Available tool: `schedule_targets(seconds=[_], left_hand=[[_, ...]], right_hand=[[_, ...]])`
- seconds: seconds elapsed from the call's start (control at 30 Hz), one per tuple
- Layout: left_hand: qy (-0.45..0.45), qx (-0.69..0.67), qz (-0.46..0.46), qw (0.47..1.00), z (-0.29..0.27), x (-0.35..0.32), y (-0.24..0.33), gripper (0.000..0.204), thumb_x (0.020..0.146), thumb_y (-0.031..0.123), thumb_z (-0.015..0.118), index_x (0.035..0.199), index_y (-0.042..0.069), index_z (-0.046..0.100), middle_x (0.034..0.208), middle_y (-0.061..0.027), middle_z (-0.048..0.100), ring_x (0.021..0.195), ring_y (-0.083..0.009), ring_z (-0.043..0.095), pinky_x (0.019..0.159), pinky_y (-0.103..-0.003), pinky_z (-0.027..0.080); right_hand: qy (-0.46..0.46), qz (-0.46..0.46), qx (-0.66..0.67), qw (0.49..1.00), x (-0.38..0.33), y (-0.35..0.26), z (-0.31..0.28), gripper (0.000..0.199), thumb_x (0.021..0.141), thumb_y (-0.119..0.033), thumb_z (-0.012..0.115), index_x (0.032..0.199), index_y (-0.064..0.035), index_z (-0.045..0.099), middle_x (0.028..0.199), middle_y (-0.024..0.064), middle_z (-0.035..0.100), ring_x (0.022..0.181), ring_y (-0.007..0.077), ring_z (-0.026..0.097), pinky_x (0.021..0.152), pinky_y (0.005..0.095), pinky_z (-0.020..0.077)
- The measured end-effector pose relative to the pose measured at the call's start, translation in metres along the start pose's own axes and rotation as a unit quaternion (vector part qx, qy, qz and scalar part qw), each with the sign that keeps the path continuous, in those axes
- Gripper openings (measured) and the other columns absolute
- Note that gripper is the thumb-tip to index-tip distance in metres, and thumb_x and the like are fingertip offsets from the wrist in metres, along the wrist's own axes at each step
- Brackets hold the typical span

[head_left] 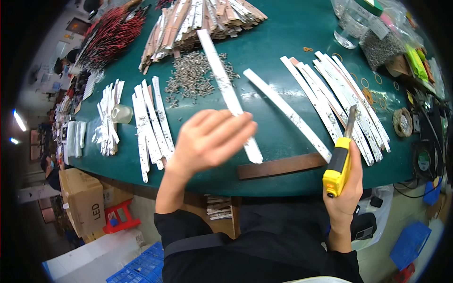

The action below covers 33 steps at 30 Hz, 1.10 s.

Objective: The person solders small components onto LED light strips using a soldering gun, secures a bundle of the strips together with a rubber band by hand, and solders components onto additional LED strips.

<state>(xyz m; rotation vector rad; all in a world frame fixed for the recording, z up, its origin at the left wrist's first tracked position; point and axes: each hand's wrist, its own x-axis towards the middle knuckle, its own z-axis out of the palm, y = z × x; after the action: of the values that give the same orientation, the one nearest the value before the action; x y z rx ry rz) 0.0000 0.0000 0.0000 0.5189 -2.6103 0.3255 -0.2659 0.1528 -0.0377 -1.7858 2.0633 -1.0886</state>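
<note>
My left hand (pixel 212 139) is closed, its fingers wrapped over a long white strip (pixel 221 78) that slants across the table; the thumb is hidden. In my right hand (pixel 347 191) is a yellow-and-black handheld tool (pixel 339 165) with a narrow metal tip, pointing away from me over the strips. Between the hands lies another white strip (pixel 288 113) with dark specks, its near end by a brown flat bar (pixel 283 166). Beyond my left hand is a heap of small metal parts (pixel 191 73). A fan of white strips (pixel 330 94) lies beyond the tool.
A large stack of strips (pixel 207 16) and a bundle of red-tipped dark pieces (pixel 111 40) occupy the far side. More strips (pixel 153 120) and a small translucent cup (pixel 122 114) lie left. Rubber bands (pixel 370 95), a clear jar (pixel 354 23) and a tape roll (pixel 402 122) are right.
</note>
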Motion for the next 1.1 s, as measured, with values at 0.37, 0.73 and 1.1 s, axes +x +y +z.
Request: schedule_targets(seconds=[0.37, 0.73, 1.1], left_hand=[[-0.204, 0.089, -0.253, 0.941, -0.058, -0.131, -0.026, 0.040, 0.067, -0.002, 0.061, 0.104, 0.011, 0.068, 0.113, -0.0022, 0.066, 0.096, -0.0258, 0.062, 0.078, -0.037, 0.050], [-0.064, -0.208, -0.113, 0.969, 0.044, -0.019, 0.043, 0.038, 0.078, 0.013, 0.066, 0.115, 0.012, 0.060, 0.115, -0.0082, 0.058, 0.090, -0.0246, 0.061, 0.077, -0.035, 0.050], [-0.078, -0.291, -0.031, 0.953, 0.062, -0.009, 0.033, 0.027, 0.085, 0.017, 0.065, 0.112, 0.013, 0.061, 0.119, -0.0087, 0.056, 0.103, -0.0275, 0.057, 0.087, -0.039, 0.049]], right_hand=[[-0.080, 0.015, 0.280, 0.957, -0.013, -0.011, -0.012, 0.070, 0.083, -0.008, 0.068, 0.143, 0.0025, 0.034, 0.118, 0.0190, 0.060, 0.099, 0.0218, 0.062, 0.084, 0.0319, 0.0502], [-0.036, 0.150, 0.577, 0.802, -0.028, 0.002, 0.010, 0.067, 0.082, -0.004, 0.058, 0.143, 0.0003, 0.031, 0.106, 0.0153, 0.052, 0.107, 0.0232, 0.053, 0.101, 0.0545, 0.0466], [-0.067, 0.104, 0.646, 0.753, -0.031, 0.011, 0.003, 0.059, 0.081, -0.010, 0.057, 0.134, 0.0035, 0.035, 0.108, 0.0145, 0.047, 0.108, 0.0221, 0.049, 0.106, 0.0520, 0.0424]])
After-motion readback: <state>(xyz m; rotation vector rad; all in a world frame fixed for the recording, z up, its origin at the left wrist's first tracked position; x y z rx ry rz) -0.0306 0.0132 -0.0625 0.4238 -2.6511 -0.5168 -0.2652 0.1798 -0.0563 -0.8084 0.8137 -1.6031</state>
